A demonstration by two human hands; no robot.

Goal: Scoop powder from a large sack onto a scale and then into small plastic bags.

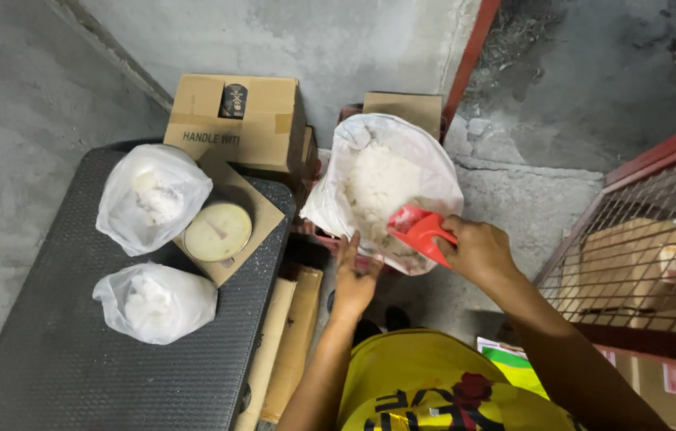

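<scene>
Both bare forearms are reaching forward from the bottom of the view, the left one rising nearly straight up, the right one slanting in from the lower right. The left hand [354, 279] is hanging open, fingers straightened and held loosely together, palm turned toward the right. The right hand [478, 251] is curling into a closed grip, knuckles up, wrist bending slightly downward and leftward.
</scene>
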